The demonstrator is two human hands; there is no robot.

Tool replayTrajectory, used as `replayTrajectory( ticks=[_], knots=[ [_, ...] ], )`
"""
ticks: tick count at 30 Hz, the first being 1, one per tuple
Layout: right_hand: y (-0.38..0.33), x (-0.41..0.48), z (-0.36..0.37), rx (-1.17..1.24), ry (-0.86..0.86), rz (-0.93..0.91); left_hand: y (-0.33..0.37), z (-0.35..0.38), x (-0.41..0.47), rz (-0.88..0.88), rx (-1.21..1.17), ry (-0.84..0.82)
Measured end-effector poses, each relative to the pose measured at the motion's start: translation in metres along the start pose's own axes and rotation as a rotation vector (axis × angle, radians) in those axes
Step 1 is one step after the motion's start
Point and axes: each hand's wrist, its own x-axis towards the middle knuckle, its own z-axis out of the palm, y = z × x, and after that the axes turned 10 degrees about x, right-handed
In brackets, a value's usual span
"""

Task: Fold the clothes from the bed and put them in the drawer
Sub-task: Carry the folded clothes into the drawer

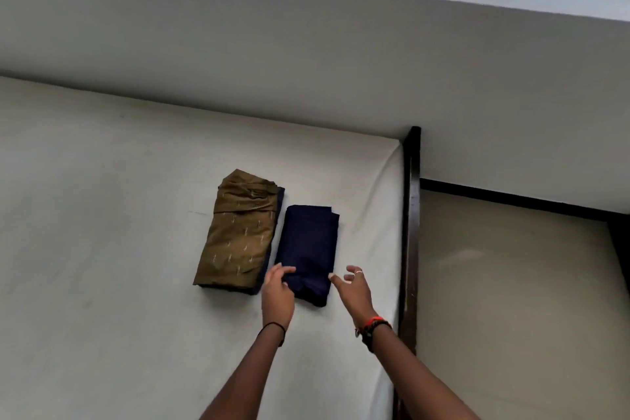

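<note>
1. Two folded garments lie side by side on the bed, its sheet white.
2. Our left hand curls its fingers over the near left corner of the folded navy garment.
3. Our right hand is at its near right edge, fingers spread apart and the thumb tip at the fabric.
4. The olive patterned garment lies just left of our left fingers.

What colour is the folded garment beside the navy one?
Olive-brown garment, small pale dashes; head view.

Our arms stretched forward, our left hand gripping a corner of the navy garment, our right hand spread loose
</note>
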Motion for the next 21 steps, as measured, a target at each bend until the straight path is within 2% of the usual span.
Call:
replayTrajectory(
  ticks=[4, 7, 9, 12, 14, 17, 21],
  knots=[
    [-0.005, 0.049, 0.036, 0.048, 0.044, 0.038, -0.007, 0.011, 0.048, 0.097, 0.155, -0.083],
    [0.005, 0.082, 0.057, 0.042, 0.053, 0.063, -0.024, 0.025, 0.070, 0.038, 0.221, -0.249],
    [0.008, 0.092, 0.062, 0.001, 0.090, 0.040, -0.032, 0.031, 0.074, 0.022, 0.247, -0.304],
    [0.009, 0.099, 0.065, 0.033, 0.152, 0.035, -0.033, 0.036, 0.077, 0.024, 0.200, -0.238],
    [0.008, 0.103, 0.063, 0.118, 0.136, 0.060, -0.027, 0.036, 0.080, -0.041, 0.126, -0.156],
    [0.004, 0.109, 0.061, 0.197, 0.022, 0.136, -0.016, 0.037, 0.085, -0.207, 0.045, -0.096],
    [-0.004, 0.105, 0.057, 0.237, -0.123, 0.174, -0.008, 0.042, 0.092, -0.329, 0.162, -0.121]
  ],
)
